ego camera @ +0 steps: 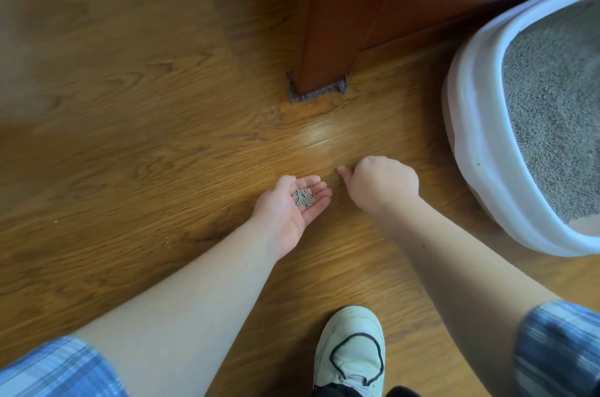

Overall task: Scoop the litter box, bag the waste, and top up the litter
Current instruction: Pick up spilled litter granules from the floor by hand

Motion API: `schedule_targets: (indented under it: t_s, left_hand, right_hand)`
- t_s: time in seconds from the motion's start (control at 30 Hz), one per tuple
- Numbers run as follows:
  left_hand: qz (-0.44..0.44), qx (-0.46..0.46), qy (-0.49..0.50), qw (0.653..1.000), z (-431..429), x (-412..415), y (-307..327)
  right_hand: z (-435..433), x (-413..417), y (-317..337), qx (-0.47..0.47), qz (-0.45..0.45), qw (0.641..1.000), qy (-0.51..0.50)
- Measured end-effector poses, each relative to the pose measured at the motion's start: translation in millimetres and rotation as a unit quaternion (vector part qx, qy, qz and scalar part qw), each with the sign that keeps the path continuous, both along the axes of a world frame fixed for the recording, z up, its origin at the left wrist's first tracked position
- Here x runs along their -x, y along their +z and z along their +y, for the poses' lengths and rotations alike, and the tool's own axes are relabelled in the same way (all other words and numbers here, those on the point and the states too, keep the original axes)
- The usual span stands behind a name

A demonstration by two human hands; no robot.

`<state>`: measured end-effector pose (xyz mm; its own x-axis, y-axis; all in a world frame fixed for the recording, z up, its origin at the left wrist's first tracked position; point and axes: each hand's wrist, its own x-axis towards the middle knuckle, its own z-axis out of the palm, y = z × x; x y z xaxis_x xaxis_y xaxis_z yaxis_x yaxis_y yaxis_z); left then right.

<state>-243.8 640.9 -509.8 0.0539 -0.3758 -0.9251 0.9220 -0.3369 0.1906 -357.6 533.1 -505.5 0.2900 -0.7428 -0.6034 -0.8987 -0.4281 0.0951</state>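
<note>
A white litter box (pixel 480 150) stands on the wooden floor at the right, filled with grey litter (pixel 558 111). My left hand (pixel 285 215) lies palm up just above the floor, fingers relaxed, with a small heap of grey litter grains (pixel 302 197) in the palm. Just to its right, my right hand (pixel 380 182) is on the floor with the back facing up, fingers curled under and thumb pointing left. Anything under those fingers is hidden.
A reddish wooden furniture leg (pixel 328 23) stands on the floor (pixel 146 124) just beyond my hands, with dark grime round its base. My pale shoe (pixel 352 351) is at the bottom centre. A few stray specks lie on the floor at the left.
</note>
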Motion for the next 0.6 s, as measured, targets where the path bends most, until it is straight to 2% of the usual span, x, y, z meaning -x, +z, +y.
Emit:
schedule_targets:
  t_s: [0.13, 0.4, 0.6]
  left_hand:
    - [0.002, -0.005, 0.004, 1.000, -1, -1, -3]
    - [0.002, -0.007, -0.008, 1.000, -3, 0, -3]
    - [-0.002, -0.003, -0.012, 1.000, -1, 0, -3]
  right_hand:
    - [-9, -9, 3, -0.040, 0.005, 0.998, -0.038]
    - [-11, -8, 0, -0.036, 0.006, 0.998, -0.056]
    - [-11, -5, 0, -0.018, -0.032, 0.997, -0.071]
